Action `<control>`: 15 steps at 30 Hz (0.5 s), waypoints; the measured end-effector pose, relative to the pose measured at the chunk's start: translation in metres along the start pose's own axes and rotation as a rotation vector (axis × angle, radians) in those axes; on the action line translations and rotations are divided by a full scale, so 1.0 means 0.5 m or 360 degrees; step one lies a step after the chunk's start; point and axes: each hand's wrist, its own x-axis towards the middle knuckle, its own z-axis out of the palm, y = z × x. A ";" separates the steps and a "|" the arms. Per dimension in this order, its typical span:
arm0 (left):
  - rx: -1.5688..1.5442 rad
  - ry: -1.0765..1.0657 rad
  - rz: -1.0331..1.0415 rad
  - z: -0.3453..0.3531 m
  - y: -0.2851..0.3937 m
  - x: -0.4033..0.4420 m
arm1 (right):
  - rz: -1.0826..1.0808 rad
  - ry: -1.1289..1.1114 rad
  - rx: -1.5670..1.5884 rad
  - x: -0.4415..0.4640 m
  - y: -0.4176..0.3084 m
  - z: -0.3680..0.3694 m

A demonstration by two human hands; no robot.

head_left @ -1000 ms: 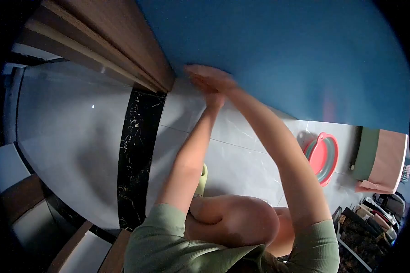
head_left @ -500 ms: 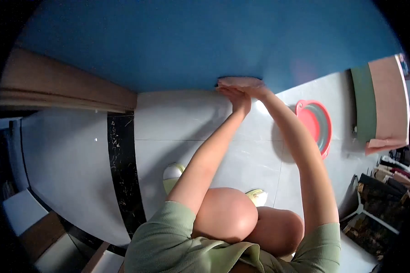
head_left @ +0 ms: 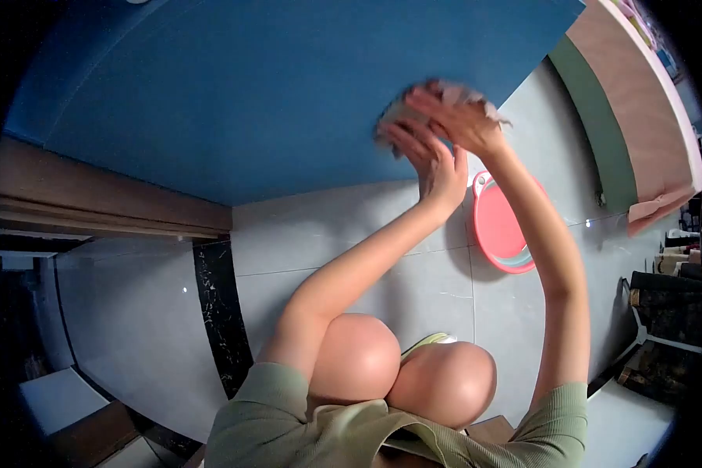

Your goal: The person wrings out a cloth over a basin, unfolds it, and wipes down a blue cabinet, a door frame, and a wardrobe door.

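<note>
Both of my hands press a greyish-pink cloth (head_left: 463, 94) flat against a blue upright surface (head_left: 273, 93). My left hand (head_left: 435, 168) lies on the cloth's lower left part, its fingers spread and slightly blurred. Above and to its right, my right hand (head_left: 464, 123) rests on the cloth with its fingers stretched out, and a ragged corner of the cloth sticks out past its wrist. The two hands are close together near the right part of the blue surface.
A pink and grey basin (head_left: 501, 226) stands on the grey tiled floor (head_left: 351, 214), close to my right forearm. Brown door framing (head_left: 109, 195) is at the left. A pink and green covered piece of furniture (head_left: 639, 117) is at the right, with a rack of dark items (head_left: 667, 312) below it.
My hands and the cloth have moved right and up the blue surface, away from its lower edge. The view has turned, and more of the cloth shows.
</note>
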 end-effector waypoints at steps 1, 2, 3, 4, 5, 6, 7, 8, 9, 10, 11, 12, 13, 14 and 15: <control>0.0158 0.0053 0.0190 -0.032 0.009 0.021 | 0.0023 0.0189 -0.0337 0.034 -0.006 -0.026; 0.0318 0.0108 0.0381 -0.061 0.016 0.037 | 0.0160 0.0328 -0.0458 0.066 -0.020 -0.043; 0.0137 0.0103 0.0364 -0.088 0.025 0.045 | 0.0299 0.0467 -0.0579 0.091 -0.032 -0.048; -0.0044 0.0100 0.0346 -0.113 0.033 0.050 | 0.0356 0.0506 -0.0628 0.112 -0.040 -0.037; -0.0224 0.0098 0.0323 -0.131 0.032 0.051 | 0.0386 0.0467 -0.0599 0.122 -0.053 -0.023; -0.0310 0.0091 0.0296 -0.141 0.020 0.048 | 0.0414 0.0425 -0.0566 0.129 -0.072 -0.003; -0.0393 0.0107 0.0187 -0.146 0.001 0.048 | 0.0439 0.0381 -0.0532 0.135 -0.092 0.015; -0.0477 0.0125 0.0069 -0.146 -0.025 0.044 | 0.0368 0.0121 -0.0320 0.138 -0.113 0.029; -0.0564 0.0144 -0.0053 -0.142 -0.058 0.036 | 0.0114 0.0170 -0.0774 0.136 -0.135 0.063; -0.0521 0.0265 -0.0088 -0.122 -0.112 0.033 | 0.0003 0.0094 -0.0775 0.125 -0.164 0.106; -0.0512 0.0241 -0.0157 -0.105 -0.176 0.025 | -0.0081 -0.0001 -0.0665 0.114 -0.189 0.145; -0.0507 0.0219 -0.0222 -0.089 -0.241 0.016 | -0.0152 -0.0092 -0.0522 0.102 -0.213 0.184; -0.0507 0.0200 -0.0283 -0.081 -0.287 0.008 | -0.0190 -0.0158 -0.0364 0.090 -0.234 0.217; -0.0524 0.0148 -0.0298 -0.086 -0.315 0.000 | -0.0228 -0.0204 -0.0218 0.083 -0.249 0.243; -0.0544 0.0095 -0.0309 -0.104 -0.328 -0.007 | -0.0247 -0.0221 -0.0104 0.094 -0.259 0.238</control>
